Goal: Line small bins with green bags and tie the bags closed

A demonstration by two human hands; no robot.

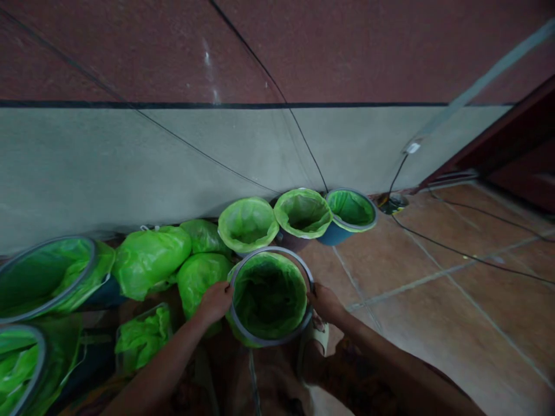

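Both my hands grip the grey rim of a trash bin (272, 344) lined with a green plastic bag (271, 289). My left hand (218, 301) is closed on the rim's left side, and my right hand (324, 301) is closed on its right side. The bin's mouth faces up at me, and its inside is dark. Just beyond it, along the wall, stand a lined bin (248, 225), another lined bin (302, 214) and a blue lined bin (336, 234). Beside my left hand lies a filled green bag (202, 277).
More tied green bags (151, 257) lie to the left. Two large lined bins, one upper (47, 283) and one lower (41, 364), stand at the far left near a clear box (143, 338) of green bags. Black cables (472, 258) cross the tiled floor at right.
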